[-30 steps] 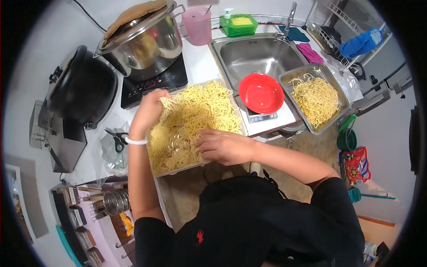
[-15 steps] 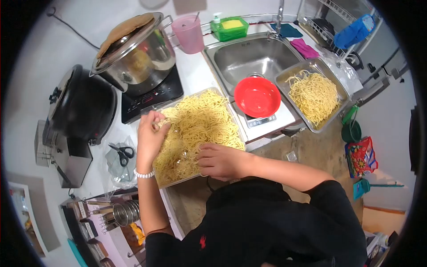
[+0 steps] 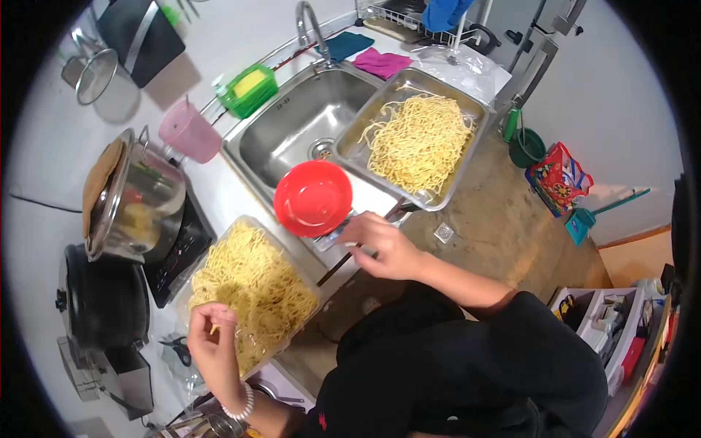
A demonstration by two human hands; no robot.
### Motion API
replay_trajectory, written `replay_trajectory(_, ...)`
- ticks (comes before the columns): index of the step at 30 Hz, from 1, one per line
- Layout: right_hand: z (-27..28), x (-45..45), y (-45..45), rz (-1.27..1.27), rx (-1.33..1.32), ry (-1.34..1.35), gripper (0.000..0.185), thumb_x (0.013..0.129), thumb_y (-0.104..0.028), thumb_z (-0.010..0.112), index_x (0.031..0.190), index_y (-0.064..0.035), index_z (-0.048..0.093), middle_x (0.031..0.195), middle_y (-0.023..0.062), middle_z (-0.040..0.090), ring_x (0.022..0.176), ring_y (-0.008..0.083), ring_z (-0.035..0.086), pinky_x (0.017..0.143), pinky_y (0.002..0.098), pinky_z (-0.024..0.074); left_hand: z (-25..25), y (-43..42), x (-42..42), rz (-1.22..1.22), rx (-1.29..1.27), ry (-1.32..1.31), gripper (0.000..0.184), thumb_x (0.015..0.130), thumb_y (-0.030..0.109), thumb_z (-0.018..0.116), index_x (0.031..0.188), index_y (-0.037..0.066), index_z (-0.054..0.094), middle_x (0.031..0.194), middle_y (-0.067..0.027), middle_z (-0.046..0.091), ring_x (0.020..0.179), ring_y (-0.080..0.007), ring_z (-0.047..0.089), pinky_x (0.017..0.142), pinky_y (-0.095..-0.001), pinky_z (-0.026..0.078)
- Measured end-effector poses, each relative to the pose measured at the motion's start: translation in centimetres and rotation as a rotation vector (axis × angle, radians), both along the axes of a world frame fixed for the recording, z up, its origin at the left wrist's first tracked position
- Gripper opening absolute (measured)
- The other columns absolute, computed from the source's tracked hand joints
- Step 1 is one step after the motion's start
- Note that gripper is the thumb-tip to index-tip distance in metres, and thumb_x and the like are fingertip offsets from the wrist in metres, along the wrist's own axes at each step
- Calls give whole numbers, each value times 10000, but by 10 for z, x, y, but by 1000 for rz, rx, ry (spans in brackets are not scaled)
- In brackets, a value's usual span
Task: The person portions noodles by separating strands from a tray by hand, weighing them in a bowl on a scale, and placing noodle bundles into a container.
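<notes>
My left hand (image 3: pixel 213 337), with a white coiled band at the wrist, is over the left edge of a clear tray (image 3: pixel 318 301) of yellow noodles (image 3: pixel 252 285). Its fingers are curled and apart, with nothing visible between them. My right hand (image 3: pixel 383 247) hovers just below a red bowl (image 3: pixel 314 198), fingers bent and slightly blurred; whether it holds anything is unclear. The bowl rests on a small scale (image 3: pixel 334 237), largely covered. A metal tray (image 3: pixel 467 164) at the sink's right holds a pile of noodles (image 3: pixel 422 139).
A sink (image 3: pixel 274 139) lies behind the bowl. On the left stand a steel pot (image 3: pixel 150 197) on a black cooktop (image 3: pixel 179 255), a black cooker (image 3: pixel 106 299) and scissors (image 3: pixel 177 350). A pink pitcher (image 3: pixel 191 133) and green soap holder (image 3: pixel 250 91) are beside the sink.
The view has swung right. My right hand has left the noodles in the clear tray and moved toward the red bowl. My left hand has shifted toward the tray's near left edge.
</notes>
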State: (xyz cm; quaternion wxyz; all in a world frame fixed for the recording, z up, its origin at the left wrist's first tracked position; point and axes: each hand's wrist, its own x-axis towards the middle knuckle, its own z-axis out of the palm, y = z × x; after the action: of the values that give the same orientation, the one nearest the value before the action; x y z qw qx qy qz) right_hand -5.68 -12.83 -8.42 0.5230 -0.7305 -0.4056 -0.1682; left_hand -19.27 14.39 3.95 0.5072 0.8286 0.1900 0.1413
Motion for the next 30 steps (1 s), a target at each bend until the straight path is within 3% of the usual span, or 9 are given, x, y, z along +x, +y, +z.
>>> replay_trajectory(7, 6, 26, -91, -253, 39, 177, 296, 786, 10, 633, 1080, -19, 647, 826, 91, 562, 734, 209, 544, 687, 311, 459, -14, -131, 88, -313, 210, -18, 123, 828, 11, 701, 931, 35, 638, 858, -55, 575, 774, -130, 579, 574, -254, 445)
replay_trajectory(13, 42, 50, -154, -337, 1, 179, 389, 784, -30, 671, 1168, -25, 608, 790, 65, 477, 644, 156, 465, 580, 287, 406, -61, -213, 165, -523, 273, -85, 179, 792, 9, 705, 958, 36, 644, 878, -95, 579, 760, -222, 597, 645, -321, 489)
replay_trajectory(15, 37, 75, -177, -375, 19, 158, 496, 781, -42, 698, 1256, -38, 558, 864, 42, 473, 626, 114, 415, 550, 260, 377, -74, -233, 181, -579, 339, -23, 205, 795, 16, 693, 993, 35, 641, 937, -112, 582, 844, -264, 601, 739, -354, 501)
replay_trajectory(17, 33, 101, -198, -385, 237, 411, 642, 805, -20, 693, 1383, -55, 416, 973, 26, 468, 666, 56, 422, 598, 216, 396, -92, -250, 197, -589, 431, -105, 232, 789, 16, 696, 1014, 27, 642, 992, -126, 591, 901, -278, 604, 769, -356, 500)
replay_trajectory(18, 31, 113, -209, -384, 387, 529, 649, 823, -24, 681, 1400, -59, 385, 992, 10, 460, 704, 45, 426, 661, 202, 403, -90, -256, 203, -584, 529, -165, 346, 763, 27, 711, 1094, 34, 611, 1084, -142, 582, 1031, -327, 557, 881, -402, 463)
replay_trajectory(21, 38, 133, -238, -438, 407, 604, 597, 863, -35, 647, 1398, -67, 382, 1002, -1, 446, 748, 39, 428, 747, 200, 393, -87, -265, 224, -452, 581, -170, 479, 753, 43, 722, 1204, 60, 562, 1182, -150, 555, 1091, -357, 514, 963, -428, 417)
replay_trajectory(25, 23, 142, -248, -368, 415, 634, 586, 866, 0, 628, 1394, -83, 389, 1004, 4, 445, 733, 37, 433, 696, 196, 396, -109, -257, 247, -541, 407, -20, 627, 704, 91, 761, 1280, 68, 514, 1238, -172, 534, 1125, -376, 509, 985, -442, 405)
replay_trajectory(29, 26, 144, -241, -309, 436, 689, 561, 866, 28, 609, 1379, -84, 411, 1005, 7, 447, 721, 32, 436, 646, 184, 394, -110, -269, 278, -568, 432, 115, 442, 684, 74, 736, 1107, 65, 606, 1041, -186, 536, 1024, -379, 544, 929, -420, 447)
replay_trajectory(30, 27, 146, -243, -297, 437, 684, 552, 867, 31, 606, 1374, -81, 418, 1006, 5, 448, 723, 31, 436, 648, 183, 394, -100, -276, 285, -536, 468, -26, 316, 693, 40, 709, 996, 48, 620, 959, -172, 513, 977, -365, 547, 886, -407, 458)
